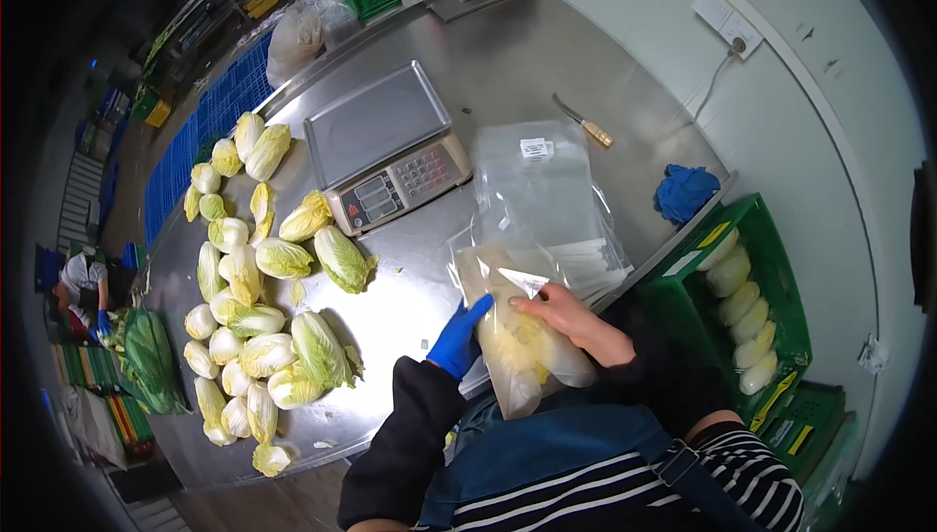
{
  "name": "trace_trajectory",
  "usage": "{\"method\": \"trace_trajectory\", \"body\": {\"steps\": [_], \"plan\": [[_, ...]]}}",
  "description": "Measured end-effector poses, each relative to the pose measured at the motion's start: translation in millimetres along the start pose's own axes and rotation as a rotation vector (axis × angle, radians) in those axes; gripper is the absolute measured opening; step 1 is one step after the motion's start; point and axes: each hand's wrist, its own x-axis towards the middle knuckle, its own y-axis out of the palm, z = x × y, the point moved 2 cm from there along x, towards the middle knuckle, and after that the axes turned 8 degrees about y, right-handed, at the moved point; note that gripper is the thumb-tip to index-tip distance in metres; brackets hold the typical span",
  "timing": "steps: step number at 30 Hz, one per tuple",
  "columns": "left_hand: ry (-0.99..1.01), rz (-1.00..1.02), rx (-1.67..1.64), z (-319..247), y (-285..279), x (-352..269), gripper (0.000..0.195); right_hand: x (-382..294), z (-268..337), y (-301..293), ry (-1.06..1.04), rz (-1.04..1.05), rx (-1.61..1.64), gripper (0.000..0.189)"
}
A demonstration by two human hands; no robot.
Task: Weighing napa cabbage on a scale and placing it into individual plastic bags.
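Note:
My left hand [456, 342], in a blue glove, grips the left side of a clear plastic bag [505, 378] just over the table's front edge. Pale yellow napa cabbage shows blurrily through the bag's film. On the bag's other side my bare right hand [575, 323] pinches it near a white label [524, 281]. Beyond the hands lies a stack of flat clear bags [534, 188] with a printed white label [536, 148] on top. Many napa cabbages [285, 257] are spread over the left part of the steel table [395, 385].
A scale [388, 144] stands mid-table. A hooked knife with a wooden handle [596, 133] and a crumpled blue glove [686, 194] lie farther right. A green crate [794, 298] at my right holds several wrapped cabbages [739, 309]. A co-worker [84, 283] is far left.

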Motion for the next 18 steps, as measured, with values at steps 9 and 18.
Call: {"method": "trace_trajectory", "body": {"steps": [9,18], "plan": [[-0.398,-0.054,-0.328,47.9,-22.7,-85.7,0.056,28.9,-40.8,23.2,-0.277,0.173,-0.415,0.074],[-0.235,-0.107,-0.478,64.3,-44.5,-71.2,0.058,48.6,-45.9,42.2,-0.076,0.344,-0.578,0.076]]}}
